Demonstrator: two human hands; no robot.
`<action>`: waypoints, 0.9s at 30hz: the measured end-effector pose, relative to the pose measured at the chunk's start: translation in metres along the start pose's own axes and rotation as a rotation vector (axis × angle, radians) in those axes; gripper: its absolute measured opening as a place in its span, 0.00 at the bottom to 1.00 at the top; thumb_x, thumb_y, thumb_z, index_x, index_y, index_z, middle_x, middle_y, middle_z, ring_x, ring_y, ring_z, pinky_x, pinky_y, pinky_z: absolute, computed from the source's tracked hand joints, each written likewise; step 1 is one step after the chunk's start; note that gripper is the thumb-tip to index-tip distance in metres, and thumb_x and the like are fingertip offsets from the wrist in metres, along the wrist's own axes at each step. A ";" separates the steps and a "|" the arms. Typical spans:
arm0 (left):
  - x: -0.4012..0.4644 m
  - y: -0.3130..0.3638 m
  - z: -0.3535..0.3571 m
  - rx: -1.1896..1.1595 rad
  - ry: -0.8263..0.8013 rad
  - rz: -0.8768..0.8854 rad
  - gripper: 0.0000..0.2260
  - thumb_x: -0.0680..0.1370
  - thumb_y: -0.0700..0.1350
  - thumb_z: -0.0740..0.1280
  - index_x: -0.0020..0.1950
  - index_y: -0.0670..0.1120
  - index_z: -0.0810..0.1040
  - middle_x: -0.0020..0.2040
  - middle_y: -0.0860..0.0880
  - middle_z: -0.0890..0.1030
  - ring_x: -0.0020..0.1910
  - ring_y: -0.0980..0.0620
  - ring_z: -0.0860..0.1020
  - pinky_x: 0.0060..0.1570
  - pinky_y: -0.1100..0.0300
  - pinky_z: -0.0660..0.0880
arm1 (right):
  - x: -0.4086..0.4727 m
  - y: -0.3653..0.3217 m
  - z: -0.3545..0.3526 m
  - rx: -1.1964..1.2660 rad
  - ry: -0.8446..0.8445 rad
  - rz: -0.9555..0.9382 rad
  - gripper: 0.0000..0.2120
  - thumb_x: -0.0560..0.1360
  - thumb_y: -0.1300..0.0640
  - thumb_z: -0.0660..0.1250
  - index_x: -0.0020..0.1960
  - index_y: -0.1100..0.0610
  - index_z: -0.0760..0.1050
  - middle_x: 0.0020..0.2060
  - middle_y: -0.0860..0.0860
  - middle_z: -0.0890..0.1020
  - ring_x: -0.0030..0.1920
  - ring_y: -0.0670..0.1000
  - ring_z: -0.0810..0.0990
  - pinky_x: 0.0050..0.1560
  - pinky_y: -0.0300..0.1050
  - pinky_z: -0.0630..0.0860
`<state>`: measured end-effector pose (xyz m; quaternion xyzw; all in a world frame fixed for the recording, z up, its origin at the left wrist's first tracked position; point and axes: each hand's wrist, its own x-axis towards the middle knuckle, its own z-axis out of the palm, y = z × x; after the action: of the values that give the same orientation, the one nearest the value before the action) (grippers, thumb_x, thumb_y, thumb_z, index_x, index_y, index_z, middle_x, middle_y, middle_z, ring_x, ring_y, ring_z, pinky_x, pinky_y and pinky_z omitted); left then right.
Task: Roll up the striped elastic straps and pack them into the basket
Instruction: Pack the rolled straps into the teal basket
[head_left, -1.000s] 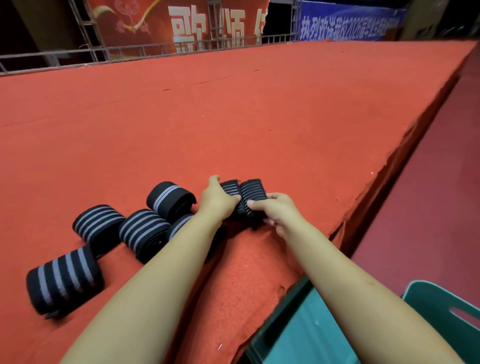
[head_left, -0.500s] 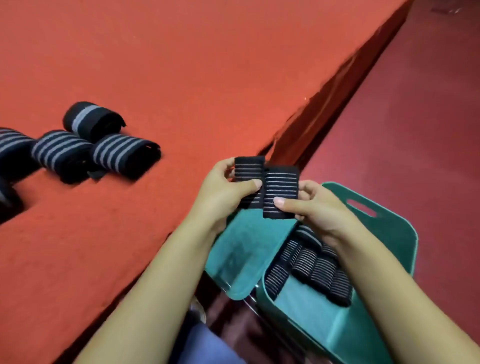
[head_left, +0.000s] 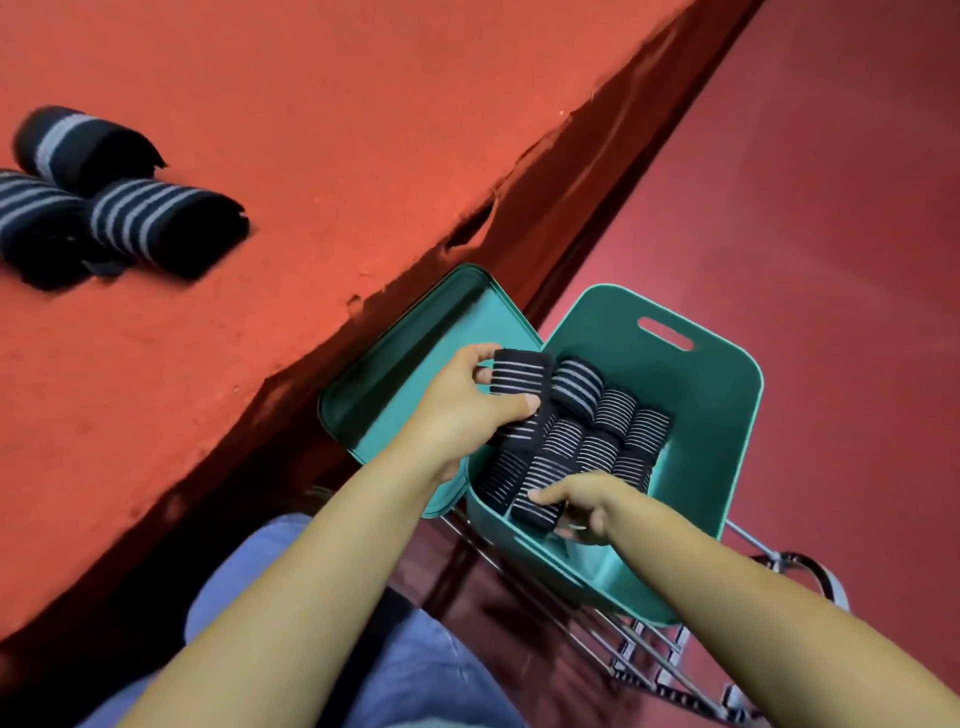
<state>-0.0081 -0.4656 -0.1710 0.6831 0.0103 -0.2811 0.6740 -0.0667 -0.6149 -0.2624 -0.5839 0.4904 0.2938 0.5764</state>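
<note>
A teal basket (head_left: 727, 441) stands low beside the red stage, with several black rolled straps with thin white stripes (head_left: 613, 415) packed in rows inside. My left hand (head_left: 467, 405) grips one rolled strap (head_left: 519, 384) just over the basket's left edge. Down inside the basket near its front wall, my right hand (head_left: 582, 504) holds another rolled strap (head_left: 540, 499) with curled fingers. Three wider-striped rolls (head_left: 150, 223) lie on the stage at upper left.
The basket's teal lid (head_left: 405, 364) leans open against the stage's side. A torn carpet edge (head_left: 467, 228) runs diagonally above it. The basket rests on a metal wire frame (head_left: 649, 649). My blue-clad legs (head_left: 415, 649) are below; dark red floor (head_left: 831, 208) lies to the right.
Both hands carried their rolls from above the basket down to it. The right hand dropped deep inside to the front row; the left hand reached the basket's left edge. The view tilted downward.
</note>
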 end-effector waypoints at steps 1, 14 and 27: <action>0.000 -0.001 0.001 0.010 -0.012 -0.005 0.25 0.73 0.31 0.71 0.68 0.44 0.71 0.48 0.50 0.75 0.39 0.52 0.80 0.39 0.59 0.80 | 0.006 0.002 0.003 -0.058 0.023 0.036 0.13 0.74 0.63 0.71 0.36 0.57 0.68 0.31 0.49 0.72 0.32 0.46 0.69 0.32 0.37 0.68; 0.008 -0.009 0.005 0.075 -0.045 -0.046 0.29 0.73 0.34 0.73 0.70 0.50 0.69 0.50 0.51 0.72 0.39 0.54 0.79 0.32 0.67 0.76 | 0.052 0.018 0.023 0.044 0.076 0.010 0.11 0.72 0.64 0.73 0.43 0.60 0.70 0.52 0.55 0.74 0.49 0.52 0.74 0.30 0.38 0.74; 0.005 -0.007 0.012 0.113 -0.078 0.010 0.28 0.73 0.34 0.73 0.70 0.49 0.69 0.45 0.55 0.73 0.35 0.59 0.77 0.38 0.66 0.77 | -0.059 -0.010 -0.026 0.413 0.067 -0.462 0.06 0.77 0.63 0.66 0.49 0.53 0.75 0.43 0.49 0.80 0.44 0.45 0.78 0.43 0.43 0.75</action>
<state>-0.0114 -0.4779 -0.1788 0.7087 -0.0352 -0.3041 0.6356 -0.0835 -0.6278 -0.2006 -0.5598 0.4128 0.0294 0.7179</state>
